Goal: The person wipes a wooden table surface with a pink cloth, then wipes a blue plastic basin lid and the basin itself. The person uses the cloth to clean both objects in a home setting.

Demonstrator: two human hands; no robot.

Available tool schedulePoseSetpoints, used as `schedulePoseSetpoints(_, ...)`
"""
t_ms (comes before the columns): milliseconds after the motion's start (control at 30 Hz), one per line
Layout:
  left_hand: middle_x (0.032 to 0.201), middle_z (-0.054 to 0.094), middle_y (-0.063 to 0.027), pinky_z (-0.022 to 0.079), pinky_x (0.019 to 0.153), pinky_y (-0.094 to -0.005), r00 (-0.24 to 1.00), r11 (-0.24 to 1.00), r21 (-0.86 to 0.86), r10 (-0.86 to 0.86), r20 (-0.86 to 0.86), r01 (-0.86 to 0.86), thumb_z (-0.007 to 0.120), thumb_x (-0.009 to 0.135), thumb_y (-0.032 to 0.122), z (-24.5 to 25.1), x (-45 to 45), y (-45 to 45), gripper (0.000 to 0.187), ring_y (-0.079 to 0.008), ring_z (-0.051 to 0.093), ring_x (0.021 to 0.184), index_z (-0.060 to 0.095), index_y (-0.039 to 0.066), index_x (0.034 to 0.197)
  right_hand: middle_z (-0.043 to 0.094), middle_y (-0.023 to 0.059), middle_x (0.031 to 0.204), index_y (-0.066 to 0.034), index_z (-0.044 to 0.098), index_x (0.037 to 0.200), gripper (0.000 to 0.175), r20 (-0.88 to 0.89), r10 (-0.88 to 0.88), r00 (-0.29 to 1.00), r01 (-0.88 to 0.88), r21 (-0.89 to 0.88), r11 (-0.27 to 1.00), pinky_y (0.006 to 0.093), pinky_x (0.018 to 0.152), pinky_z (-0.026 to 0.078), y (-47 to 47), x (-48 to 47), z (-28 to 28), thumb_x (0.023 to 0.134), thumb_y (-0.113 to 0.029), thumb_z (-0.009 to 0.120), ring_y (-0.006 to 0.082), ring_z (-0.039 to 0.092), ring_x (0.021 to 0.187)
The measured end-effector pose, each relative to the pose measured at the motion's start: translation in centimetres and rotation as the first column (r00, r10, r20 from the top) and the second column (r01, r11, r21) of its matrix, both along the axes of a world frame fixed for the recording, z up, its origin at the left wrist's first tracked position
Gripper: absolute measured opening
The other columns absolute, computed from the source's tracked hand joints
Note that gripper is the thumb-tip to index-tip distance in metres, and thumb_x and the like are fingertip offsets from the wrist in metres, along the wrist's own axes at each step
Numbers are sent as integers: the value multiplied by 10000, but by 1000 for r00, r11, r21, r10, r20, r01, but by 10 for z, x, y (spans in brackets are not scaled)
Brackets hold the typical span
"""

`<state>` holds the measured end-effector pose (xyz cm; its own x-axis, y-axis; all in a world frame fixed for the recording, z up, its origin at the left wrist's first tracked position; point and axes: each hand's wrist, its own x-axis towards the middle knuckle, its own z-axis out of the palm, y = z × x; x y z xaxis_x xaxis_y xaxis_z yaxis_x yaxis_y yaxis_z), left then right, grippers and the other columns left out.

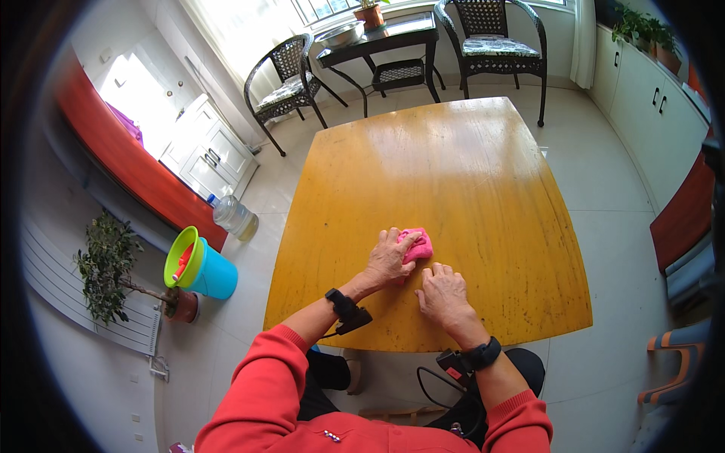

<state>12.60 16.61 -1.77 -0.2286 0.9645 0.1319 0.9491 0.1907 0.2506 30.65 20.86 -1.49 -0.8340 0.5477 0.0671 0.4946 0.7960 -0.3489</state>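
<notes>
A folded pink cloth [418, 247] lies on the yellow-brown wooden table [419, 187], nearer its front edge than its back. My left hand [391, 257] grips the cloth from its left side, with fingers over it. Just to the right and closer to me, my right hand [444, 291] rests on the tabletop with its fingers bent; nothing shows in it, and its palm is hidden. Dark marks dot the table's near part. Each wrist carries a black strap with a small device.
Left of the table stand a water bottle [235, 217], a blue bucket [218, 272] with a green basin, and a potted plant [107, 266]. Beyond the far edge are wicker chairs [286, 79] and a side table [379, 39]. An orange-and-blue stool [677, 362] stands at right.
</notes>
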Motion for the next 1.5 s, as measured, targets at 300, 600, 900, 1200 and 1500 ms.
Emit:
schedulePoseSetpoints(300, 1238, 534, -162, 480, 974, -476, 985, 981, -105, 155, -75, -163, 715, 768, 287, 2, -31, -48, 638, -389, 497, 1143, 537, 248, 1379, 616, 156, 1064, -23, 631, 994, 327, -23, 21, 1000, -21, -3, 1000, 412, 853, 514, -1, 2, 2, 867, -320, 683, 313, 606, 1064)
schedulePoseSetpoints(600, 1233, 545, -195, 456, 1000, -484, 943, 943, -68, 319, -92, -325, 706, 771, 296, -3, -77, -75, 633, -408, 508, 1128, 540, 222, 1378, 611, 173, 1106, 3, 604, 1079, 362, -121, 65, 990, -79, -112, 991, 412, 879, 519, -3, 5, 12, 881, -292, 679, 336, 611, 1073)
schedulePoseSetpoints(900, 1224, 573, -181, 455, 1014, -445, 970, 998, -40, -43, 240, 54, 717, 744, 200, 5, 5, -36, 652, -395, 524, 1134, 549, 160, 1373, 590, 202, 1170, 6, 571, 1198, 403, -476, -78, 876, -62, -271, 961, 449, 897, 513, -8, -5, 6, 872, -215, 655, 367, 592, 1075)
schedulePoseSetpoints(1200, 1231, 619, -176, 450, 1021, -425, 925, 983, 162, -134, 355, 81, 705, 774, 174, 6, 23, -39, 621, -361, 566, 1118, 534, 34, 1354, 601, 180, 1164, -23, 605, 1143, 300, -415, -80, 906, 3, -182, 983, 454, 965, 469, -7, -12, -10, 865, -133, 628, 377, 555, 1084)
schedulePoseSetpoints(1500, 1207, 627, -181, 464, 984, -441, 979, 964, 179, 181, 94, -195, 719, 759, 224, -1, -50, -46, 588, -374, 575, 1067, 569, 44, 1298, 622, 142, 1109, -49, 611, 1141, 286, -317, -90, 944, 35, -173, 984, 409, 767, 552, -7, -4, 9, 890, -181, 648, 333, 665, 911)
